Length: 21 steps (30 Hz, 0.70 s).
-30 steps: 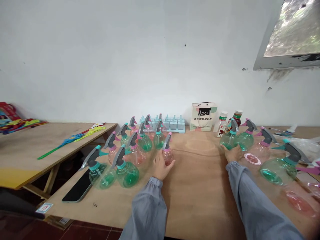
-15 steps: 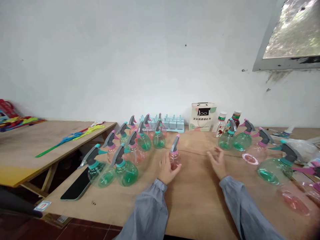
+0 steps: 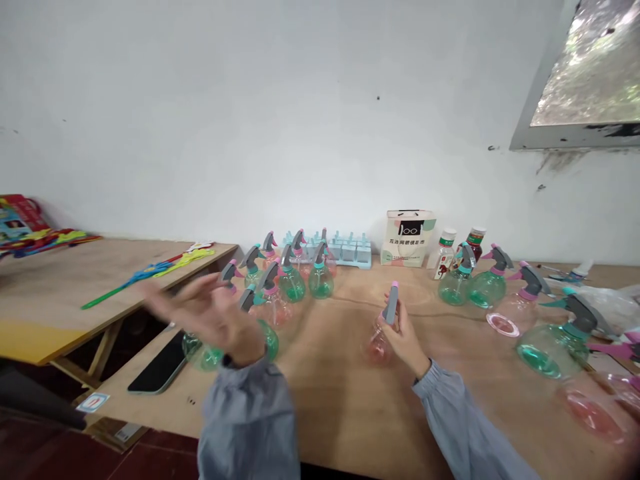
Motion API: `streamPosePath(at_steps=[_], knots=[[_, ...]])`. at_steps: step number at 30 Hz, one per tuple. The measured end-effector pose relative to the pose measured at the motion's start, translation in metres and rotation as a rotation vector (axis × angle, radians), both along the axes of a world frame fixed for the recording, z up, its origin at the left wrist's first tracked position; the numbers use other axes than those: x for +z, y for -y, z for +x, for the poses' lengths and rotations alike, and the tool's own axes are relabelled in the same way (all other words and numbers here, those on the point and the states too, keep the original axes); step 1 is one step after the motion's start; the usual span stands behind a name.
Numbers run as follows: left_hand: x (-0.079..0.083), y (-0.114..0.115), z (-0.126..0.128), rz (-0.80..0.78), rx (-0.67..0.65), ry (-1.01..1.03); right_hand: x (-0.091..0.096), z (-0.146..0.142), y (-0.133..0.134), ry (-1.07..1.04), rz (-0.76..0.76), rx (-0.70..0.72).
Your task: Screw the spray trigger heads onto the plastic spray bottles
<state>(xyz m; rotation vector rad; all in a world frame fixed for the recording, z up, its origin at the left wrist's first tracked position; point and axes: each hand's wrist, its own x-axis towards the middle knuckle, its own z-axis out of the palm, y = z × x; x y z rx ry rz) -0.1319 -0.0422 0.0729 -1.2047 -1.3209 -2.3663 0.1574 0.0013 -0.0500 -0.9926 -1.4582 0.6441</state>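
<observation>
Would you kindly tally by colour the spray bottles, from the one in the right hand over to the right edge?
Green spray bottles: 3
Pink spray bottles: 3, counting the held bottle and the edge bottle
Total: 6

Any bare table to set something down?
The table is bare between the left spray bottles and the pink bottle in the right hand, down to the near edge. Another patch lies between that hand and the right bottles. Crowded: by the phone, where the left hand partly hides bottles, and the right end.
</observation>
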Motion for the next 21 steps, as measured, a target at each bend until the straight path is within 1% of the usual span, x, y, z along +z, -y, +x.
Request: streamPosePath(at_steps=[1,2,4,6,7,9,11,12,14,16,19,21], knots=[[-0.005,-0.008,0.010,0.045,-0.021,-0.072,0.001,-0.001,0.000,-0.010,0.000,-0.005],[-0.014,-0.020,0.023,0.009,-0.080,-0.165,0.001,-0.003,0.000,-0.015,0.002,-0.018],[-0.039,-0.051,0.052,-0.154,-0.218,-0.259,0.002,-0.006,-0.002,-0.018,0.004,-0.057],[-0.065,-0.088,0.069,-0.283,-0.234,-0.247,0.001,-0.009,-0.006,-0.023,0.008,-0.094],[-0.074,-0.106,0.072,-0.346,-0.224,-0.227,0.001,-0.010,-0.008,-0.030,0.009,-0.103],[-0.086,-0.137,0.069,-0.465,-0.232,-0.207,0.000,-0.009,-0.012,-0.063,0.013,-0.103],[-0.089,-0.160,0.062,-0.581,-0.255,-0.215,-0.001,-0.005,-0.014,-0.128,-0.007,-0.083],[-0.089,-0.166,0.059,-0.643,-0.266,-0.232,-0.001,-0.003,-0.015,-0.173,-0.037,-0.075],[-0.090,-0.171,0.057,-0.747,-0.277,-0.272,0.001,0.004,-0.015,-0.272,-0.128,-0.052],[-0.096,-0.166,0.060,-0.806,-0.256,-0.301,0.004,0.010,-0.014,-0.386,-0.214,0.010],[-0.113,-0.145,0.069,-0.811,-0.188,-0.374,0.011,0.016,-0.011,-0.509,-0.276,0.190],[-0.126,-0.128,0.076,-0.791,-0.157,-0.427,0.015,0.019,-0.008,-0.528,-0.305,0.280]])
